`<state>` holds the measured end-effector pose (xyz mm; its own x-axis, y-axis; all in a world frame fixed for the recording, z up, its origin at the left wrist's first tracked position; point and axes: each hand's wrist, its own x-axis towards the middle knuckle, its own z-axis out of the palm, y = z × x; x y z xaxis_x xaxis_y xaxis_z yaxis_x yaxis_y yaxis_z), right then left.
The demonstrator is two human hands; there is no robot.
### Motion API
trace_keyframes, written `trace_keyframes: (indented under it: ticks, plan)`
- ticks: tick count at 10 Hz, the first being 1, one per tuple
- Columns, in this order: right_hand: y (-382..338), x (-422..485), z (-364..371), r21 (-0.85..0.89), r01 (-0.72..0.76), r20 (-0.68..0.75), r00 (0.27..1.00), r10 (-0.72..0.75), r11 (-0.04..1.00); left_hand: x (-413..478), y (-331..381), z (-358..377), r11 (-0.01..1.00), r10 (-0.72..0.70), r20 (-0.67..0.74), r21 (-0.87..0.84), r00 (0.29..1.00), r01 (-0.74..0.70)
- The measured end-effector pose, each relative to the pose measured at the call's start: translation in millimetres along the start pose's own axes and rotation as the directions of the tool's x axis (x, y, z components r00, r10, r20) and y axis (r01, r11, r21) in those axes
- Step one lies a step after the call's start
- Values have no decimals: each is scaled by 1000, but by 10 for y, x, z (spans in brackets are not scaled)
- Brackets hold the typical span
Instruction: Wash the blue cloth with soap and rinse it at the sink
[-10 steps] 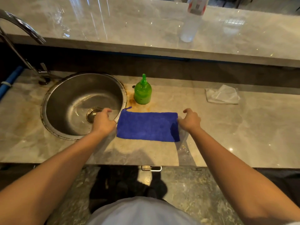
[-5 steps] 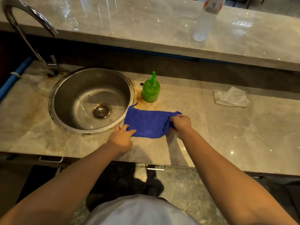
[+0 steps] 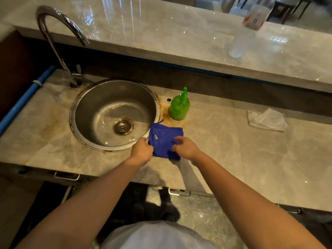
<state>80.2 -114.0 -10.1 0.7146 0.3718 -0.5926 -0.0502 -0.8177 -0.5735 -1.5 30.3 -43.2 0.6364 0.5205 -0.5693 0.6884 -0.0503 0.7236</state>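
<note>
The blue cloth (image 3: 164, 139) lies bunched and folded on the marble counter, just right of the round steel sink (image 3: 75, 112). My left hand (image 3: 142, 150) pinches the cloth's near-left edge. My right hand (image 3: 186, 147) grips its near-right side, fingers curled over the fabric. A green soap bottle (image 3: 179, 107) stands upright behind the cloth, beside the sink's right rim. The curved chrome tap (image 3: 59, 33) rises at the sink's back left, and no water is running. The sink basin holds only its drain (image 3: 123, 125).
A crumpled clear plastic bag (image 3: 266, 120) lies on the counter to the right. A clear water bottle (image 3: 248, 31) stands on the raised ledge behind. A blue pipe (image 3: 27, 97) runs along the counter's left edge. Drawer handles (image 3: 67, 176) sit below the front edge.
The cloth lay spread flat a second ago. My right hand pushed its right side leftward, gathering it into a smaller folded bundle, and my left hand came onto its left edge.
</note>
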Motion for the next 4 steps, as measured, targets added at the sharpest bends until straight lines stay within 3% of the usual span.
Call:
trace_keyframes:
  ticks: [1,2,3,4]
  plan:
    - [51,-78,20,-177,72,48,997,-65,982,-29,-36,-51,919,295,-56,291,954,-267]
    - [121,-84,142,-325,157,109,986,-128,932,-100,-139,-60,647,510,88,616,856,-449]
    - [116,-112,110,-461,200,137,979,-153,865,-159,-154,-104,465,441,169,797,882,-385]
    - [63,-166,-22,-552,193,41,978,-205,811,-200,-153,-88,337,318,189,894,929,-297]
